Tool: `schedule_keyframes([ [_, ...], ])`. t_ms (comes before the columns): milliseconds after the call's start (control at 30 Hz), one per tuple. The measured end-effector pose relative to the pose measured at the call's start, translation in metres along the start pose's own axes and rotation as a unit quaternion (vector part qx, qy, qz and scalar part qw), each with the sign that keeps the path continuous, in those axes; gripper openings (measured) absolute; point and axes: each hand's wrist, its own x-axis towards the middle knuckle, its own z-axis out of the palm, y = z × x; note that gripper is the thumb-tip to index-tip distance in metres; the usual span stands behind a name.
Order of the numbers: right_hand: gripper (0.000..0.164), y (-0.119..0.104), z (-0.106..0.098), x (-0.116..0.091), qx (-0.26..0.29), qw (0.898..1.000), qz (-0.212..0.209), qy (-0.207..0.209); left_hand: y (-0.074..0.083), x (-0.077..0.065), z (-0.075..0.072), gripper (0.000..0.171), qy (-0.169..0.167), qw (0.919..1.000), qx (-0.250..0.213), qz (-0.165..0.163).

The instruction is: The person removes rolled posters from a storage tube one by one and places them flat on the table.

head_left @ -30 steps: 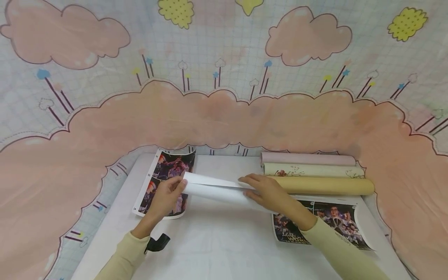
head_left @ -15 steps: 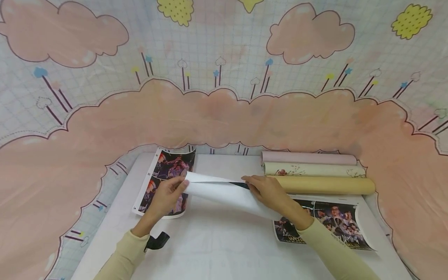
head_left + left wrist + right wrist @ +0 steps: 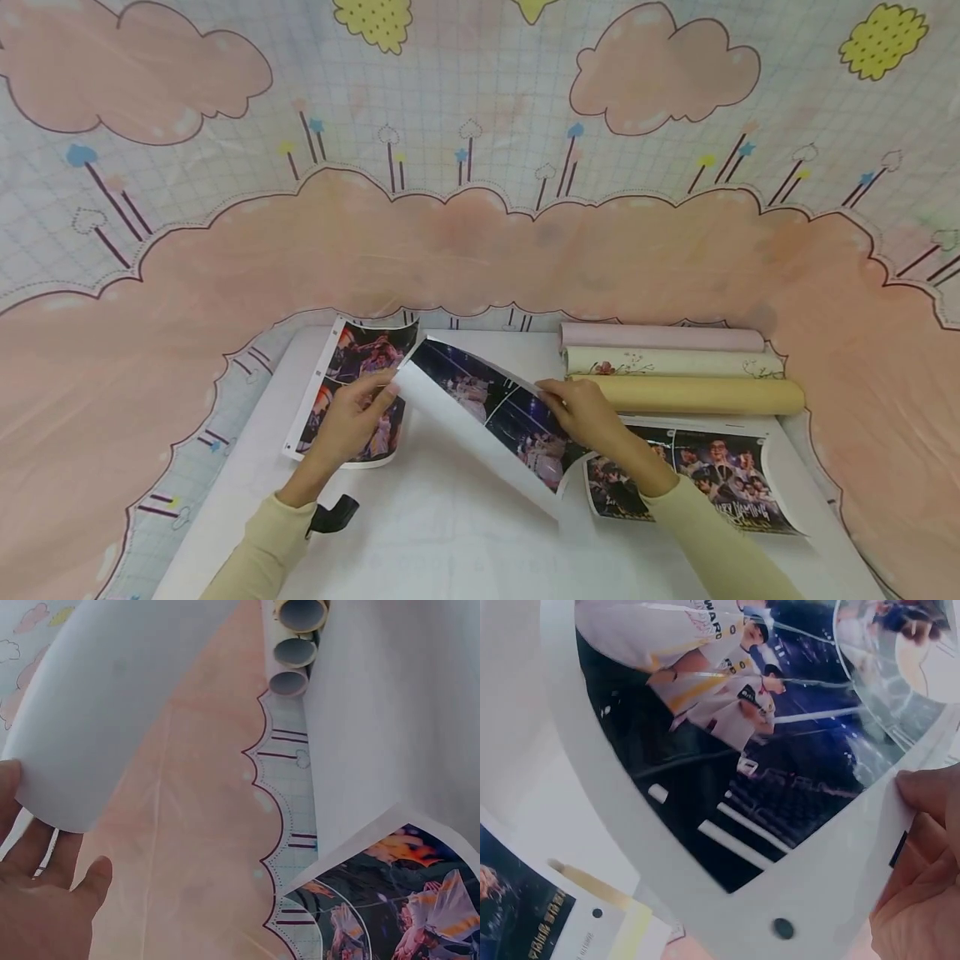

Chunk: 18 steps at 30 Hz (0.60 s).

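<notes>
A curled photo poster (image 3: 517, 417), printed with dark blue stage pictures inside a white border, is held up above the table by both hands. My left hand (image 3: 358, 423) pinches its left end between thumb and fingers; the left wrist view shows the poster's plain white back (image 3: 112, 705) there. At the upper right edge, my right hand (image 3: 592, 421) pinches the poster. In the right wrist view, the thumb rests on the white border of the printed side (image 3: 765, 750). The lower edge is rolled toward the middle, its white back outward.
Another poster (image 3: 375, 354) lies at the left, partly behind my left hand. More printed posters (image 3: 720, 479) lie at the right, under my right forearm. Behind them stand side by side a yellow roll (image 3: 697, 395), a floral roll (image 3: 690, 364) and a pink roll (image 3: 660, 337).
The rolled white poster has opened out, and its printed side now shows. My right hand has shifted slightly right with the upper edge, while my left hand stays at the left end.
</notes>
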Motion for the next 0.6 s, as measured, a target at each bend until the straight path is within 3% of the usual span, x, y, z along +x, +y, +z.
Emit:
schedule_keyframes([
  [133,0.019,0.000,-0.001,-0.004,0.037,0.999,0.020,0.009,-0.004,0.002,0.003,0.030,0.013,0.9988,-0.037,0.029],
  [233,0.020,0.003,0.001,-0.008,0.058,0.997,0.039,0.025,-0.005,0.003,0.006,0.038,0.021,0.9964,-0.076,0.032],
  [333,0.020,0.005,0.004,-0.013,0.072,0.995,0.050,0.051,-0.005,0.004,0.010,0.049,0.019,0.9925,-0.121,0.003],
  [433,0.020,0.005,0.006,-0.017,0.089,0.991,0.064,0.076,-0.003,0.002,0.017,0.058,0.011,0.9854,-0.162,-0.049],
  [533,0.022,0.003,0.007,-0.020,0.112,0.985,0.092,0.092,0.002,0.000,0.027,0.066,0.004,0.9773,-0.191,-0.092],
  [600,0.023,0.001,0.008,-0.022,0.125,0.980,0.116,0.103,0.004,-0.003,0.036,0.071,-0.003,0.9741,-0.201,-0.103],
])
